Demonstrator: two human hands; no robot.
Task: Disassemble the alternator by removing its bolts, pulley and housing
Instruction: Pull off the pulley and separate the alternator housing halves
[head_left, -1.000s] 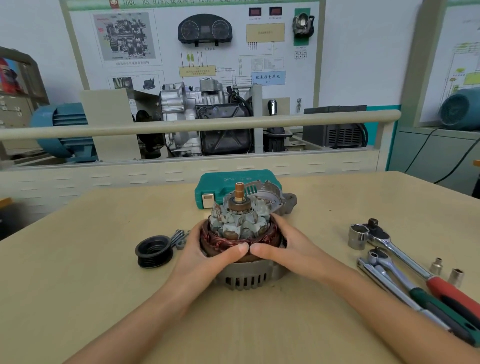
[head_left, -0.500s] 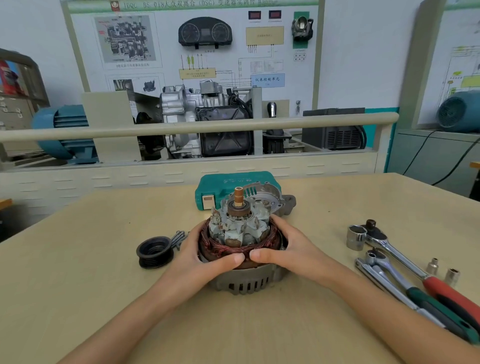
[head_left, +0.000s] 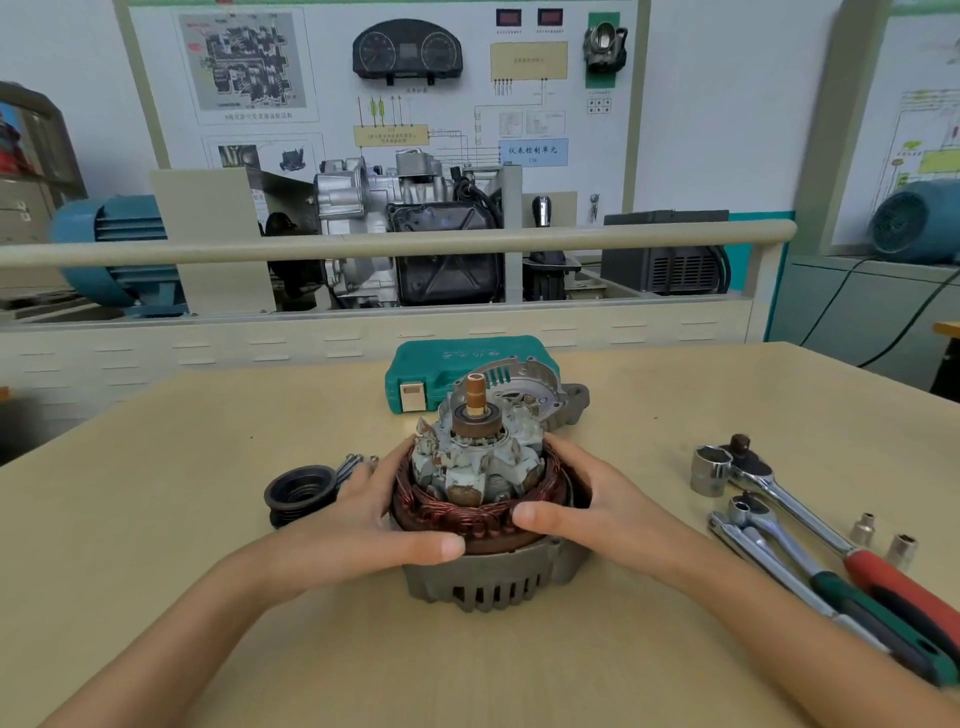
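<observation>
While two bare hands hug it, one half-open alternator with brown copper wire and a grey metal base sits in the middle of the tan table.
Left hand curls round its left side and right hand curls round its right side, thumbs in front, close but not touching. One black grooved pulley lies just left of the left hand, with a few thin silver bolts behind it. One grey housing cover leans on one green plastic case toward the far edge. Three long ratchet wrenches and three silver sockets lie near the right edge.
</observation>
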